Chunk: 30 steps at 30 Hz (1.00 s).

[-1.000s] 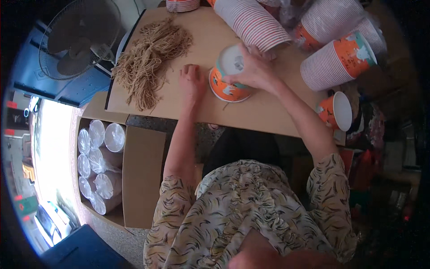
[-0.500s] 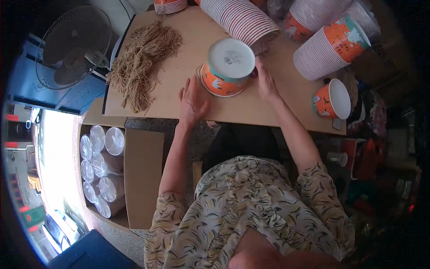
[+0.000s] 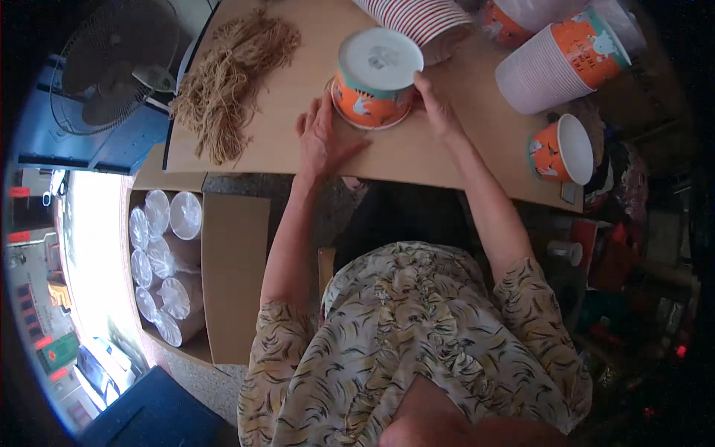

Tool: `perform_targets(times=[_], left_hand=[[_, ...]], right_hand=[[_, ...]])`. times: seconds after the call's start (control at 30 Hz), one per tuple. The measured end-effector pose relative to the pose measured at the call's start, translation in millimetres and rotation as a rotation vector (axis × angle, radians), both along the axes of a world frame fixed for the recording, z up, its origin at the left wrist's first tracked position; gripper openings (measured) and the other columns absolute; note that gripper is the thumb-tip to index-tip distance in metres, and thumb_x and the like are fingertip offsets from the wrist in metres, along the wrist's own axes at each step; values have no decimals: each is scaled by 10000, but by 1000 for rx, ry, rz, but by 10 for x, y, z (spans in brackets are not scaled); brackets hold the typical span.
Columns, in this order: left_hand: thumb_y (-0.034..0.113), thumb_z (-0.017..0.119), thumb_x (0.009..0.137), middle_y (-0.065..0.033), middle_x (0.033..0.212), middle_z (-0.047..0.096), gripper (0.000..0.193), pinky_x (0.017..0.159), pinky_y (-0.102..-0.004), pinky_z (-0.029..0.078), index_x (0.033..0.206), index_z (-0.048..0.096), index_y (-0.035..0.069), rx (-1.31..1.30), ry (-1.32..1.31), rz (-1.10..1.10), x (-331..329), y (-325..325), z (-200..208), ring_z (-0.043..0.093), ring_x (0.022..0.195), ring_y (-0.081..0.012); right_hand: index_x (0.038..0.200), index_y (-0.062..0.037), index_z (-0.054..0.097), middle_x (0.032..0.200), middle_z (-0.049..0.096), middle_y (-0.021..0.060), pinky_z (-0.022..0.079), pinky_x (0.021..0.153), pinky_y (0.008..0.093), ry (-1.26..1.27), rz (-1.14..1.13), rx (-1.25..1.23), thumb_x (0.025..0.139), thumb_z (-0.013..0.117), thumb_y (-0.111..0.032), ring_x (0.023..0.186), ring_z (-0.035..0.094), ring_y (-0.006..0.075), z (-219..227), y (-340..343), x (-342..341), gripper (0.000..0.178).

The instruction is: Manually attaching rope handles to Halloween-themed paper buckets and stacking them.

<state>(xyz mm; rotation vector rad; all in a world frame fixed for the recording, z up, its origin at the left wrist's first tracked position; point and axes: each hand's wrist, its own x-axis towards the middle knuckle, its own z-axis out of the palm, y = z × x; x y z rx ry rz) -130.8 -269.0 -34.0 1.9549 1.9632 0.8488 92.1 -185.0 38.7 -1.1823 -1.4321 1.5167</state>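
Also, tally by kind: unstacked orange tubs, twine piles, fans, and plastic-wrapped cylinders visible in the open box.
Unstacked orange tubs: 2
Twine piles: 1
Fans: 1
Plastic-wrapped cylinders visible in the open box: 8
Total: 12

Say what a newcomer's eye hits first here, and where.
Probably the orange tub, upside down on the table between the left hand and right hand. Next, the tan string at the table's left and a tub stack at its right. Lower left, an open carton holds plastic-wrapped bundles.
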Motion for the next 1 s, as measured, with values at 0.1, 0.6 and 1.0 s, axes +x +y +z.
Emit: perform_targets(times=[0.1, 0.6, 1.0], left_hand=[[525, 869, 616, -204, 1471, 489, 1232, 1166, -519, 240, 1564, 241, 51, 56, 55, 36, -19, 19, -82, 363, 1450, -354], [549, 874, 615, -215, 1446, 534, 1227, 1178, -530, 219, 1551, 272, 32, 91, -8, 4, -15, 48, -147, 373, 1450, -368], [579, 850, 613, -168, 1469, 517, 1181, 1180, -521, 209, 1572, 303, 157, 74, -1, 9, -14, 56, -141, 353, 1467, -329]], right_hand=[[1422, -75, 527, 1311, 614, 101, 444, 1023, 405, -22, 52, 13, 929, 477, -723, 1209, 569, 216, -17, -7, -7, 815], [1503, 9, 374, 1431, 502, 192, 440, 1092, 469, 5, 34, -11, 874, 508, -787, 1308, 519, 305, -1, -61, 5, 1024], [1606, -123, 165, 1662, 20, 248, 219, 1211, 566, -865, 745, 907, 589, 926, -523, 1524, 116, 452, 939, 225, -135, 1331]])
